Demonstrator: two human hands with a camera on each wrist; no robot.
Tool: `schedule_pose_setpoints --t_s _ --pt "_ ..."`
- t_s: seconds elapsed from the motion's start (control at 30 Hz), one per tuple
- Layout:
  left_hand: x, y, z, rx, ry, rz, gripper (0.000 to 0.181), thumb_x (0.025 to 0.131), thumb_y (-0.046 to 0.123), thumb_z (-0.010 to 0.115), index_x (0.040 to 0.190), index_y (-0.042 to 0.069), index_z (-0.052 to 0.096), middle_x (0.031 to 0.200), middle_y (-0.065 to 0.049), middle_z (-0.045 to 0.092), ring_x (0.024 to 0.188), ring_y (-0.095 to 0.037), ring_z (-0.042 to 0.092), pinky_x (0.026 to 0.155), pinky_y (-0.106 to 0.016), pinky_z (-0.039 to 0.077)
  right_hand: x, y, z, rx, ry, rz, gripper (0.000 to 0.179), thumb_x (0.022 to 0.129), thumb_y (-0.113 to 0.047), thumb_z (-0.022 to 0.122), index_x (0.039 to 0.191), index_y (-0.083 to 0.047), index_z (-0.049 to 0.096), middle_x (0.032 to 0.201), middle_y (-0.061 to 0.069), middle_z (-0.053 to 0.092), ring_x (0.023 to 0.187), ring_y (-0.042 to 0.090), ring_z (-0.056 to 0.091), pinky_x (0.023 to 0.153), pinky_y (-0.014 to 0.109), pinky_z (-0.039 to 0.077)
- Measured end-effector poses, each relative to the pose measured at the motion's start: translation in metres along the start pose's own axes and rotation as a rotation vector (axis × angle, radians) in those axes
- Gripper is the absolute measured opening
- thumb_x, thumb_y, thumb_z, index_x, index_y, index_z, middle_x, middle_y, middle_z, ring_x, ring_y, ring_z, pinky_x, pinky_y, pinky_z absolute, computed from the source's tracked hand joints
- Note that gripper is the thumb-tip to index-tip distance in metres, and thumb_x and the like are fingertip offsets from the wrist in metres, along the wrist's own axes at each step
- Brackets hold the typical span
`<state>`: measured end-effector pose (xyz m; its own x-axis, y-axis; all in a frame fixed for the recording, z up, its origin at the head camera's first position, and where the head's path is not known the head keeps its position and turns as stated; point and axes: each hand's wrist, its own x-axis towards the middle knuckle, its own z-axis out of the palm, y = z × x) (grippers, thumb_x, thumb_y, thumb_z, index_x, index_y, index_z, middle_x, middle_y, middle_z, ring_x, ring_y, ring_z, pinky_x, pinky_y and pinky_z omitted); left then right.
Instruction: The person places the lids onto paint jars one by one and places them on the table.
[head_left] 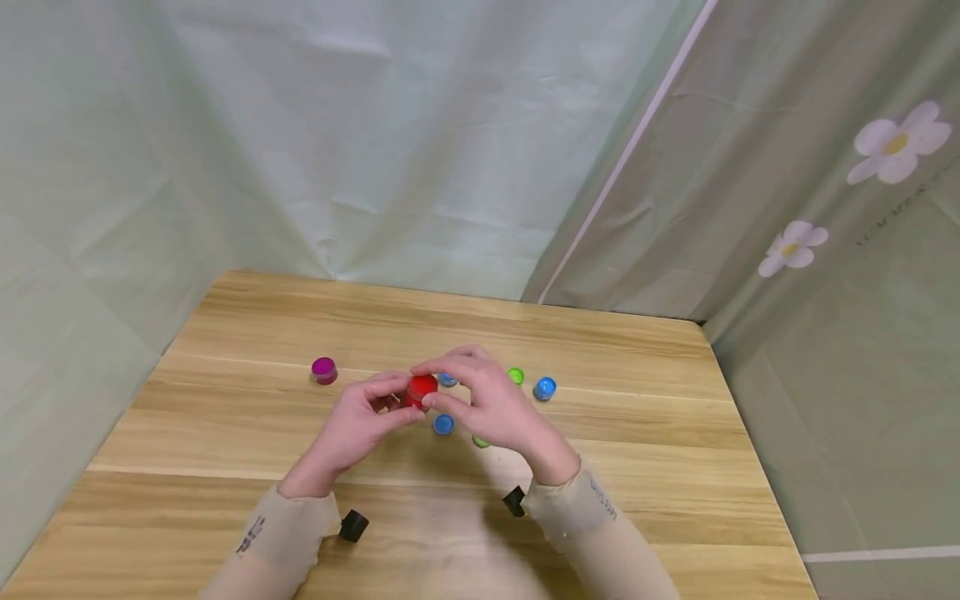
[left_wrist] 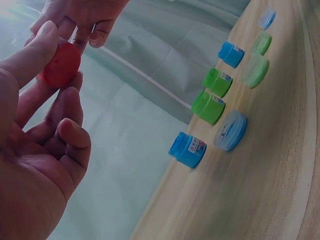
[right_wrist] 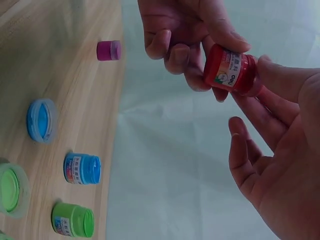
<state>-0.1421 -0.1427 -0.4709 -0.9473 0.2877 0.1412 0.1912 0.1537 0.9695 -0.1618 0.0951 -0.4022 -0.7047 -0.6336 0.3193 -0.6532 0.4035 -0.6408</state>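
Note:
A small red paint jar [head_left: 422,390] is held up above the table between both hands. My left hand [head_left: 358,427] grips its labelled body with thumb and fingers. With thumb and fingertips, my right hand [head_left: 491,402] pinches the jar at its lid end. In the right wrist view the clear reddish lid [right_wrist: 256,82] sits at the jar's neck, and the label [right_wrist: 229,70] faces the camera. The left wrist view shows the red jar [left_wrist: 61,65] from its round end, partly covered by the left thumb.
Open blue [left_wrist: 187,150] and green [left_wrist: 208,107] paint jars stand in a row on the wooden table [head_left: 225,400]. Loose blue [left_wrist: 231,131] and green [left_wrist: 255,71] lids lie before them. A purple jar [head_left: 324,371] stands apart at left. Curtains [head_left: 420,167] hang behind the table.

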Motion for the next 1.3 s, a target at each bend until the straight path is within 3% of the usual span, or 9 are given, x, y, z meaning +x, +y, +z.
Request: schedule_pose_setpoints --t_s 0.13,0.27,0.57,0.73,0.87,1.07,1.2,1.3 --pt "-0.001 0.001 0.001 -0.028 -0.022 0.026 0.035 0.093 0.01 0.085 0.127 0.009 0.079 0.126 -0.002 0.073 0.101 -0.024 0.064 0.082 -0.027 0.056 0.0 -0.003 -0.002 -0.109 -0.058 -0.043 0.041 0.105 -0.024 0.073 0.143 -0.013 0.068 0.135 -0.003 0.07 0.13 0.019 0.053 0.106 0.038 0.048" --pt "-0.001 0.003 0.003 -0.092 -0.06 0.035 0.037 0.094 0.005 0.082 0.13 0.001 0.075 0.121 -0.002 0.074 0.101 -0.022 0.068 0.085 -0.027 0.059 0.0 -0.006 -0.003 -0.222 -0.103 -0.078 0.035 0.106 -0.023 0.07 0.139 -0.013 0.07 0.135 0.0 0.065 0.134 0.022 0.051 0.111 0.037 0.045" --pt "0.0 0.0 0.007 -0.176 -0.135 0.038 0.037 0.097 0.001 0.077 0.133 -0.007 0.069 0.119 -0.001 0.077 0.103 -0.017 0.073 0.087 -0.029 0.06 0.002 -0.006 -0.01 -0.278 -0.146 -0.155 0.033 0.102 -0.012 0.075 0.134 -0.019 0.073 0.133 -0.003 0.065 0.133 0.022 0.049 0.113 0.039 0.039" --pt "0.0 0.0 0.005 -0.161 -0.119 0.01 0.04 0.094 0.001 0.08 0.133 -0.005 0.071 0.119 -0.002 0.078 0.103 -0.02 0.073 0.087 -0.03 0.061 0.003 -0.007 -0.012 -0.324 -0.102 -0.151 0.032 0.096 -0.032 0.083 0.125 -0.021 0.077 0.123 -0.007 0.07 0.125 0.02 0.052 0.108 0.038 0.041" --pt "0.0 0.001 0.005 -0.169 -0.109 -0.048 0.045 0.094 0.008 0.083 0.136 -0.002 0.069 0.122 -0.006 0.078 0.104 -0.021 0.074 0.088 -0.031 0.061 0.004 -0.008 -0.009 -0.386 -0.042 -0.097 0.039 0.089 -0.05 0.086 0.111 -0.019 0.077 0.109 -0.009 0.071 0.116 0.019 0.055 0.102 0.036 0.045" --pt "0.002 0.004 0.008 -0.176 -0.096 -0.076 0.046 0.095 0.014 0.083 0.134 -0.005 0.068 0.121 -0.015 0.077 0.103 -0.02 0.074 0.087 -0.03 0.061 0.004 -0.011 0.001 -0.508 0.043 -0.013 0.054 0.08 -0.068 0.086 0.088 -0.02 0.063 0.087 -0.011 0.063 0.105 0.019 0.057 0.091 0.033 0.048" --pt "0.002 0.004 0.009 -0.167 -0.088 -0.078 0.042 0.095 0.01 0.083 0.132 -0.003 0.069 0.118 -0.013 0.078 0.103 -0.02 0.075 0.088 -0.031 0.061 0.004 -0.012 0.006 -0.552 0.087 0.035 0.057 0.088 -0.073 0.075 0.079 -0.02 0.058 0.074 -0.012 0.054 0.088 0.017 0.053 0.076 0.03 0.043" --pt "0.002 0.003 0.009 -0.175 -0.089 -0.078 0.041 0.095 0.007 0.082 0.133 -0.002 0.069 0.118 -0.01 0.079 0.104 -0.02 0.076 0.09 -0.032 0.061 0.003 -0.011 0.003 -0.479 0.114 0.056 0.049 0.1 -0.065 0.065 0.089 -0.018 0.066 0.079 -0.011 0.06 0.086 0.016 0.054 0.075 0.031 0.045"
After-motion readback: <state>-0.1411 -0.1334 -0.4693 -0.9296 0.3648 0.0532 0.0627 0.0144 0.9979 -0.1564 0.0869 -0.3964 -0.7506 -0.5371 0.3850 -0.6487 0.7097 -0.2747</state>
